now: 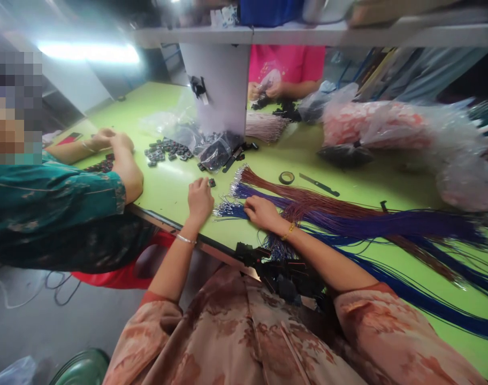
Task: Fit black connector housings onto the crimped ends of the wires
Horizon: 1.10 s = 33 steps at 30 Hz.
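Note:
My left hand (200, 200) is closed near the table edge, with a small black plastic connector housing (211, 183) at its fingertips. To its right, my right hand (265, 214) pinches down at the metal-tipped ends of the blue wires (230, 208); how many strands it grips is hidden by the fingers. Bundles of purple wires (348, 224) and brown wires (276, 184) lie alongside, their crimped ends pointing left. Several black connectors joined to wires (284, 272) hang at the table edge in front of my body.
Loose black housings (167, 149) lie in a pile beside a plastic bag (220, 152). A tape roll (286, 177) and a flat dark blade-like tool (319, 184) rest behind the wires. One co-worker's hands (111, 140) work at left; another person in pink (286, 69) sits opposite.

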### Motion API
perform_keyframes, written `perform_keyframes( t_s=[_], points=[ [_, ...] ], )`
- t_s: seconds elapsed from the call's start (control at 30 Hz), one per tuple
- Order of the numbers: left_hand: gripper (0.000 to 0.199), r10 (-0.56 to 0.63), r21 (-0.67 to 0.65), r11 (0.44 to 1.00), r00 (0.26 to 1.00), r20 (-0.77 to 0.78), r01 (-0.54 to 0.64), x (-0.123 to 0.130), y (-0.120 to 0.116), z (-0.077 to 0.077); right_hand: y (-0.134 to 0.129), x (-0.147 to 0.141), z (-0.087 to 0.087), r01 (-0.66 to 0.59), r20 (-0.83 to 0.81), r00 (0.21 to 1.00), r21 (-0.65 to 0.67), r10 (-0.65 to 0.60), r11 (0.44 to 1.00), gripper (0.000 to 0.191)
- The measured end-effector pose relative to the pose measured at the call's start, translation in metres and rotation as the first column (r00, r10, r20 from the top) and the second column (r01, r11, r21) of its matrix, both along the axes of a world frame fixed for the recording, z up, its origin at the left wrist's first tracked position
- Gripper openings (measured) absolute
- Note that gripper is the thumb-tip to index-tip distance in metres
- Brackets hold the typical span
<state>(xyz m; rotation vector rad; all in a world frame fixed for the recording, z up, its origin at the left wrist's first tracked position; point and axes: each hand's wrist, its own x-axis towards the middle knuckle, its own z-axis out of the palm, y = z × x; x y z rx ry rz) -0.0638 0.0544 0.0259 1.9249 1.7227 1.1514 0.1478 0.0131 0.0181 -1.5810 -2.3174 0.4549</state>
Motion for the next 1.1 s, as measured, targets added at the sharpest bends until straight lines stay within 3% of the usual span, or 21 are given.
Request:
perform_keyframes(
  t_s=[0.1, 0.2, 0.27, 0.4, 0.53, 0.63, 0.73, 0.8, 0.87, 0.97, 1.1],
  points=[
    [0.023, -0.016, -0.119, 0.993, 0.964, -0.267, -0.016, -0.026, 0.031, -0.015, -0.001, 0.0, 0.001, -0.018, 0.032, 0.999, 0.032, 0.017, 0.999, 0.014],
    [0.019, -0.03, -0.125, 0.992, 0.94, -0.339, -0.013, -0.034, 0.031, -0.022, -0.001, 0.001, 0.002, -0.027, 0.061, 0.998, 0.083, 0.022, 0.996, 0.016],
    [0.018, 0.019, -0.086, 0.995, 0.956, -0.293, -0.046, -0.036, 0.023, -0.021, -0.001, 0.002, 0.003, -0.012, 0.005, 1.0, 0.1, 0.012, 0.995, 0.015],
    [0.017, 0.117, -0.012, 0.993, 0.987, -0.114, -0.119, -0.036, 0.005, -0.011, -0.001, 0.001, 0.01, -0.018, -0.286, 0.957, 0.085, 0.041, 0.996, 0.01],
    [0.027, 0.074, -0.082, 0.995, 0.97, 0.23, -0.056, -0.025, -0.013, 0.0, -0.002, -0.006, 0.02, -0.074, -0.511, 0.855, 0.051, 0.09, 0.996, 0.009],
    [0.028, 0.032, -0.169, 0.983, 0.841, 0.541, 0.072, -0.008, -0.027, 0.004, -0.005, -0.01, 0.024, -0.089, -0.584, 0.808, 0.012, 0.079, 0.996, 0.009],
    [0.029, 0.085, -0.287, 0.919, 0.576, 0.813, 0.27, 0.012, -0.039, 0.004, -0.009, -0.011, 0.025, -0.088, -0.617, 0.784, -0.009, 0.064, 0.996, 0.009],
    [0.025, 0.14, -0.304, 0.866, 0.391, 0.91, 0.397, 0.023, -0.045, 0.003, -0.011, -0.01, 0.025, -0.082, -0.623, 0.78, -0.008, 0.059, 0.997, 0.009],
    [0.013, 0.172, -0.28, 0.85, 0.267, 0.948, 0.447, 0.031, -0.049, 0.001, -0.013, -0.009, 0.024, -0.065, -0.611, 0.79, 0.011, 0.058, 0.998, 0.007],
    [0.006, 0.204, -0.259, 0.856, 0.168, 0.964, 0.447, 0.039, -0.053, -0.003, -0.015, -0.008, 0.023, -0.033, -0.566, 0.821, 0.071, 0.067, 0.997, 0.006],
    [0.022, 0.231, -0.273, 0.847, 0.148, 0.962, 0.456, 0.044, -0.056, -0.007, -0.016, -0.008, 0.022, -0.042, -0.523, 0.843, 0.173, 0.128, 0.984, 0.006]
  ],
)
